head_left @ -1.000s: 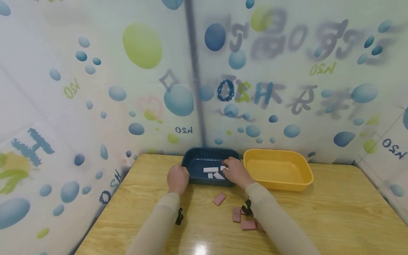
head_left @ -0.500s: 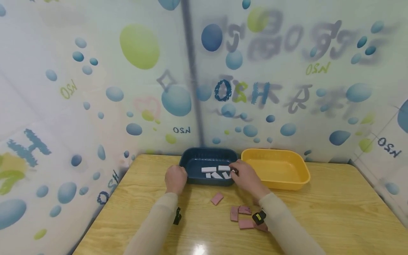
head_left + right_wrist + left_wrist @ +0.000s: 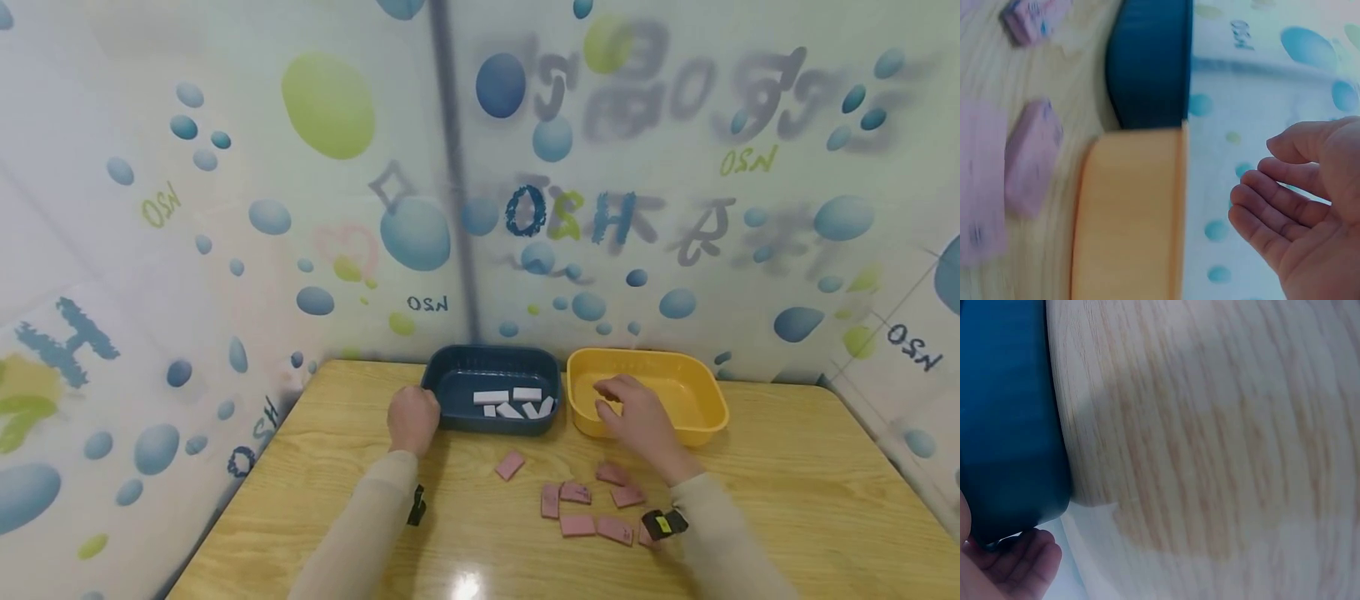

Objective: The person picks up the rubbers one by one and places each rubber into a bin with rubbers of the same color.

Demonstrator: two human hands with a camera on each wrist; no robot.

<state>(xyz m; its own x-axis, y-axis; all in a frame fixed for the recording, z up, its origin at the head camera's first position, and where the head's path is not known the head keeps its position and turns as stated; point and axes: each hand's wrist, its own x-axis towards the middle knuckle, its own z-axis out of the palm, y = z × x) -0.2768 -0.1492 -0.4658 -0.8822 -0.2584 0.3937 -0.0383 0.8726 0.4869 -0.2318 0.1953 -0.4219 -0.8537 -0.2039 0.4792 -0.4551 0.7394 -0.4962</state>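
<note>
My left hand (image 3: 413, 419) grips the left end of a dark blue plastic tray (image 3: 491, 426), fingers (image 3: 1034, 557) curled at its rim in the left wrist view. Inside the tray lie several small white blocks (image 3: 491, 398). Over the yellow tray (image 3: 697, 392) hovers my right hand (image 3: 643, 423), holding nothing. The right wrist view shows that hand's fingers (image 3: 1272, 209) loosely bent and spread from the thumb. Several flat pink blocks (image 3: 577, 525) are scattered on the table below the trays, one partly hidden by the right wrist strap.
Both trays stand side by side at the back of the wooden table (image 3: 337, 517). A patterned wall covering (image 3: 645, 250) rises right behind them. One pink block (image 3: 510, 465) lies apart, in front of the blue tray.
My right hand has let go of a white block at the blue tray's right end, then moved right over the yellow tray. The left hand has stayed on the blue tray.
</note>
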